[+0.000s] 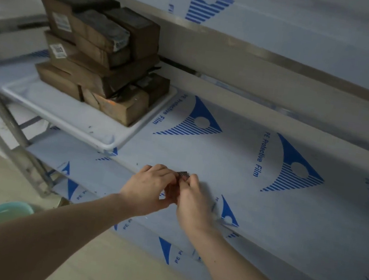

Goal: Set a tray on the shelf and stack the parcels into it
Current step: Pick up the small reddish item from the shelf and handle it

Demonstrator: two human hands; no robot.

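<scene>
A white tray (67,112) lies at the left end of the middle shelf (255,186), which is covered in blue-printed protective film. Several brown parcels (100,55) are stacked in the tray, some with white labels. My left hand (147,187) and my right hand (193,201) meet at the shelf's front edge, right of the tray. Together they pinch a small dark meshed object (183,175) between the fingertips. What that object is cannot be told.
An upper shelf (290,35) hangs close over the parcels. A lower shelf (153,231) with the same film sits beneath my hands. A metal shelf leg (12,133) stands at the left. A green basin (0,213) rests on the floor at lower left.
</scene>
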